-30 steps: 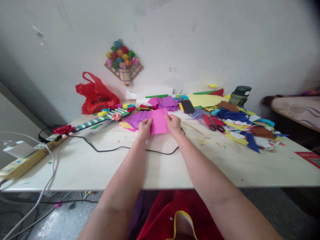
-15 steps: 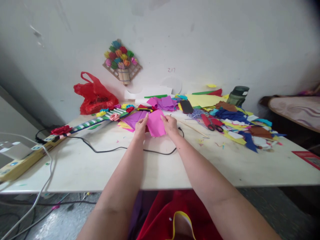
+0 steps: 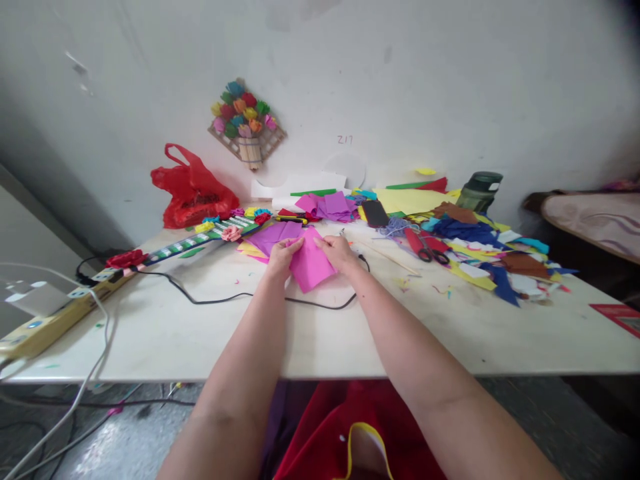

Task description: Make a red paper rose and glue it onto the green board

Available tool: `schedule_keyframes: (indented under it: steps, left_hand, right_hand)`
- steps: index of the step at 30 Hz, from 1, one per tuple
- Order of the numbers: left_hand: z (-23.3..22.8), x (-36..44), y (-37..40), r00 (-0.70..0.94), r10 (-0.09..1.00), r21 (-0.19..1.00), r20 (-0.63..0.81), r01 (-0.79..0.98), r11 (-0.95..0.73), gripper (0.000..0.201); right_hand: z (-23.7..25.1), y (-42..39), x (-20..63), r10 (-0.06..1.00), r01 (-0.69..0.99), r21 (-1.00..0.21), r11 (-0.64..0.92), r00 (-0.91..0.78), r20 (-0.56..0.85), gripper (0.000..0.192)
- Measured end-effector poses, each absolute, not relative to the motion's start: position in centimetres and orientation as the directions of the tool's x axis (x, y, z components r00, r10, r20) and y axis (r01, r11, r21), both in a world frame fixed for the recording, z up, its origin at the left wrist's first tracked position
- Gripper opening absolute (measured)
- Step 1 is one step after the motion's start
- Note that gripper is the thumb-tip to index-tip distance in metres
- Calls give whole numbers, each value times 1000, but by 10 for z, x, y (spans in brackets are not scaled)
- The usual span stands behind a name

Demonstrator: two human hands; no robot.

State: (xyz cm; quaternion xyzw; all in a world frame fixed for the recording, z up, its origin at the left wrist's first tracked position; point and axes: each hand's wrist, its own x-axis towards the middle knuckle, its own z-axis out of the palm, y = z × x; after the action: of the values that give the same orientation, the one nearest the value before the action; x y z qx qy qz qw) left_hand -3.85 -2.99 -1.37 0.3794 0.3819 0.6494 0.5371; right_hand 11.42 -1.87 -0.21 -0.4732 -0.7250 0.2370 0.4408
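Between my two hands is a piece of bright pink paper (image 3: pixel 311 265), tilted and held just above the white table (image 3: pixel 330 347). My left hand (image 3: pixel 284 257) pinches its upper left edge, thumb on top. On the upper right edge, my right hand (image 3: pixel 340 252) grips it between thumb and fingers. Behind my left hand lie purple sheets (image 3: pixel 273 235) with yellow paper (image 3: pixel 251 251) showing beneath them. A black cable (image 3: pixel 320 307) runs across the table under my wrists.
Scissors (image 3: pixel 431 252) and a heap of coloured scraps (image 3: pixel 493 247) lie to the right, beside a thin stick (image 3: pixel 393 258). A phone (image 3: pixel 376 214) and bottle (image 3: pixel 480 191) are farther back. At left are a red bag (image 3: pixel 195 193), paper flowers (image 3: pixel 231 233) and a power strip (image 3: pixel 55 320).
The pink paper has turned in my hands; its lower corner now points down, nearer to me. My fingers have shifted along its upper edges.
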Motion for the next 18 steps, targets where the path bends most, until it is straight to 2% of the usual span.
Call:
schedule_keyframes:
  steps: [3, 6, 8, 10, 14, 18]
  left_hand:
    - [-15, -41, -27, -199, 975, 875, 95, -451, -177, 35]
    - [-18, -45, -22, -251, 961, 835, 115, -500, -230, 33]
    - [-20, -47, -20, -280, 952, 804, 126, -533, -264, 33]
    - [-21, -49, -19, -296, 946, 777, 134, -560, -285, 32]
    - [-17, -50, -21, -330, 930, 725, 165, -599, -341, 29]
    - [-7, -52, -25, -382, 915, 629, 133, -681, -376, 23]
  right_hand:
    - [3, -16, 126, 898, 665, -654, 360, -57, 437, 42]
    - [10, -13, 142, 910, 892, -441, 102, 96, 403, 35]
    - [13, -11, 151, 935, 958, -286, 13, 89, 342, 34]
    - [14, -11, 158, 972, 981, -187, -48, 89, 219, 42]
    - [8, -9, 163, 998, 985, -160, -66, 68, 6, 49]
    - [2, -7, 162, 1000, 990, -142, 12, -8, 29, 38]
